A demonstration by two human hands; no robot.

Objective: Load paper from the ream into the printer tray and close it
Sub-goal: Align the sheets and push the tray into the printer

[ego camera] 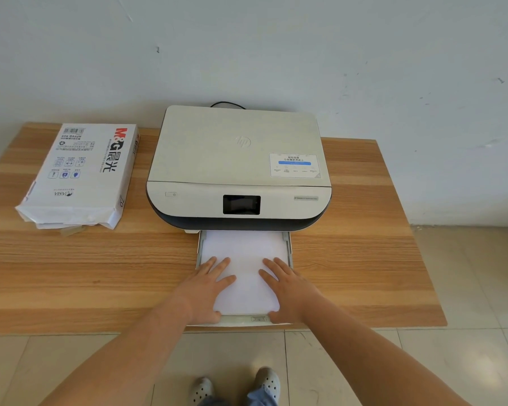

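A beige printer [238, 168] with a dark front stands at the back middle of the wooden table [85, 268]. Its paper tray [289, 250] is pulled out toward me and holds a stack of white paper [245, 259]. My left hand [208, 285] lies flat on the left part of the stack, fingers straight. On the right part my right hand [288, 288] lies flat too. Both thumbs reach the tray's front lip [244, 319]. The opened ream [77, 174], white with red and black print, lies to the left of the printer.
A black cable [228, 104] runs behind the printer to the white wall. The table's front edge is just below the tray lip. Tiled floor and my feet in grey clogs [235, 388] show below it.
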